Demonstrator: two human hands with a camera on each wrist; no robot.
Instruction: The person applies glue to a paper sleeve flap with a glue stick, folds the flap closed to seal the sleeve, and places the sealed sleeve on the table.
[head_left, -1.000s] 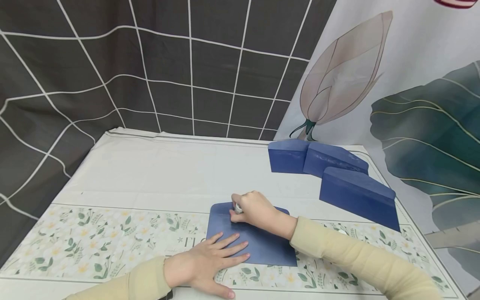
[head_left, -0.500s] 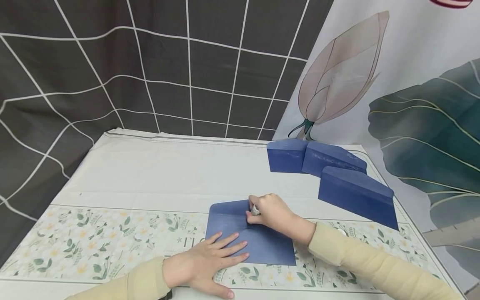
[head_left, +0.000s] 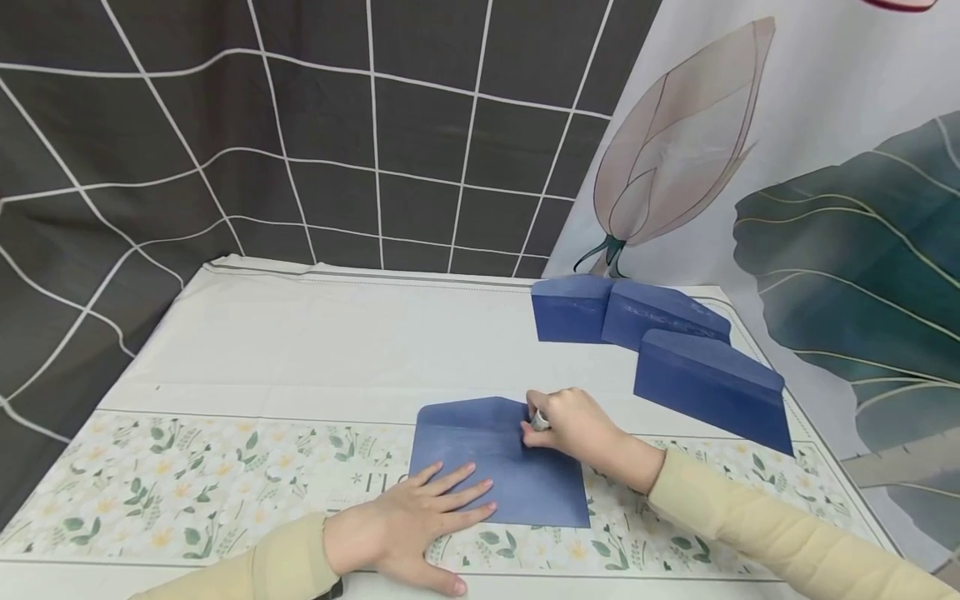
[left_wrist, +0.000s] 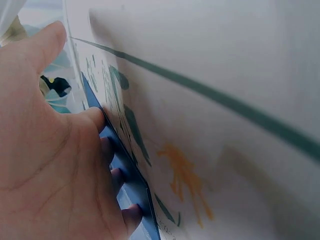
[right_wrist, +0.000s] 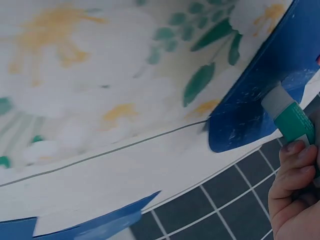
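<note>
Partly hidden tablecloth lettering (head_left: 384,482), left hand (head_left: 405,527) splayed on envelope (head_left: 461,437), right hand (head_left: 579,427) gripping glue stick (right_wrist: 286,113), label (right_wrist: 294,125) unreadable

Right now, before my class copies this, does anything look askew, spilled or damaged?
The three blue envelopes at the right lie askew, at differing angles; the middle one shows pale streaks. I see no obvious spill or tear.

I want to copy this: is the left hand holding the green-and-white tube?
No, the left hand lies spread out, partly on the blue paper envelope.
</note>
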